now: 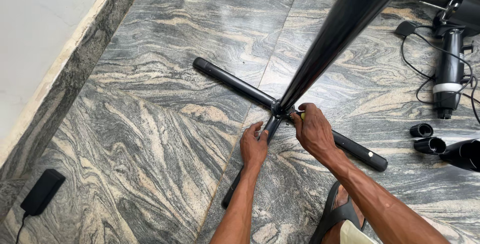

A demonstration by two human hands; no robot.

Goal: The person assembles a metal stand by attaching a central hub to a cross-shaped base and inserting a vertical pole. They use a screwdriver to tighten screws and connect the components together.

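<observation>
The stand base (280, 108) lies on the floor (150, 139) in the middle of the view. It is a cross of black tubes, and a thick black pole (335, 34) rises from its hub toward the camera, leaning to the upper right. I count three legs that show: one long leg (230, 81) runs from the hub to the far left, one (357, 149) runs to the near right, and one (247, 174) runs toward the person, partly hidden under the left forearm. A fourth leg, if there is one, is behind the pole.

Both hands are at the hub, one on each side of it. The left hand (254, 146) is just left of the hub, with the fingers bent and lying on the near leg. How firmly it grips I cannot tell. The right hand (314, 130) is just right of the hub, closed around something small and yellow-green (302, 116), which touches the joint. The right hand is a little nearer to the hub than the left.

Near the right edge lie two short black caps (427, 138) close together, a bigger black part (462, 154), and, farther away, a black device (450, 69) with a cable. At the near left lies one black adapter (42, 191). One sandal (335, 214) shows under the right arm.
</observation>
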